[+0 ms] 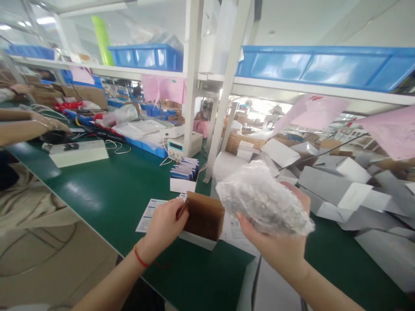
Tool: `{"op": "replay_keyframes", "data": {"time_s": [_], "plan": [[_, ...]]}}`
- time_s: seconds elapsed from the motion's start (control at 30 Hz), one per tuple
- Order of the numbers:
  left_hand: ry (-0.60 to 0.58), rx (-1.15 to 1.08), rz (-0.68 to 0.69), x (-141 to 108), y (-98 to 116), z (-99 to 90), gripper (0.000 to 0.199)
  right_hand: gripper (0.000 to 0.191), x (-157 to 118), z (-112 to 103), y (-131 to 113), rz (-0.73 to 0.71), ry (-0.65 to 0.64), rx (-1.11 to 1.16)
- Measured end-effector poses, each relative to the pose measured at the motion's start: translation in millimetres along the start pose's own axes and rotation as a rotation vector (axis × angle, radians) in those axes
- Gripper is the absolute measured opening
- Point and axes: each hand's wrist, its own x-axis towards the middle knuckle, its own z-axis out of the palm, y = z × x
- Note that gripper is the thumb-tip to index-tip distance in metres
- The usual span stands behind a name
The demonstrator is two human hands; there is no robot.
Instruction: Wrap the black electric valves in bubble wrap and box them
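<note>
An open carton (204, 216), brown inside and white outside, stands on the green table. My left hand (167, 220), with a red string at the wrist, pinches the carton's left edge. To the right of the carton and above the table, my right hand (275, 242) holds a bundle in bubble wrap (262, 198); what is inside the wrap cannot be made out. Printed sheets (147, 216) lie beside and partly under the carton. Just behind it is a small white box (182, 185) filled with upright blue and white booklets.
Many white cartons (333, 185) are piled at the right. A bench instrument (184, 144) stands behind the booklets. Blue bins (145, 57) sit on the shelf above. At the far left, another person's hands (45, 125) are near a white box (79, 153).
</note>
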Motion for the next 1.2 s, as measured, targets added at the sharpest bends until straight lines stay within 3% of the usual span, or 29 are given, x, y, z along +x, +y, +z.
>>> {"op": "replay_keyframes", "data": {"time_s": [0.1,0.27,0.4,0.53,0.63,0.7,0.77,0.83,0.9,1.0,1.1,1.2], "plan": [[-0.014,-0.022,-0.036,-4.5,3.1,1.6,0.024,0.077,3.9,8.1,-23.0,-0.162,-0.107,0.055],[-0.041,-0.104,-0.055,-10.1,-0.2,-5.5,0.019,0.062,-14.3,25.9,-18.1,-0.355,-0.543,-0.092],[-0.007,-0.142,-0.063,-14.2,0.1,-9.9,0.026,0.067,-15.1,36.6,-18.6,-0.193,-0.847,-0.355],[0.035,-0.173,-0.025,-16.7,2.2,-10.9,0.027,0.055,5.8,47.5,-33.4,-0.003,-1.101,-0.451],[0.135,-0.209,0.031,-19.9,5.1,-16.8,0.019,0.049,23.3,55.5,-38.3,-0.018,-1.228,-0.418],[0.242,-0.246,0.164,-22.1,9.1,-23.2,0.010,0.048,32.0,60.6,-37.8,-0.053,-1.307,-0.400],[0.245,-0.264,0.358,-22.8,13.9,-29.0,0.007,0.047,37.2,64.2,-35.4,-0.076,-1.352,-0.370],[0.130,-0.234,0.510,-21.1,17.3,-32.5,0.013,0.048,38.8,64.1,-31.6,-0.072,-1.352,-0.332],[0.027,-0.184,0.597,-17.5,17.7,-33.9,0.018,0.055,38.1,58.7,-26.7,-0.013,-1.320,-0.276],[-0.019,-0.119,0.645,-9.9,13.7,-35.4,0.022,0.061,37.0,43.6,-17.1,0.111,-1.235,-0.189],[-0.082,-0.047,0.662,-0.2,10.5,-38.0,0.028,0.036,38.5,32.7,-4.8,0.142,-1.193,-0.138],[-0.133,0.015,0.668,11.8,12.5,-39.7,0.026,0.014,38.8,35.4,7.0,0.128,-1.198,-0.110]]}}
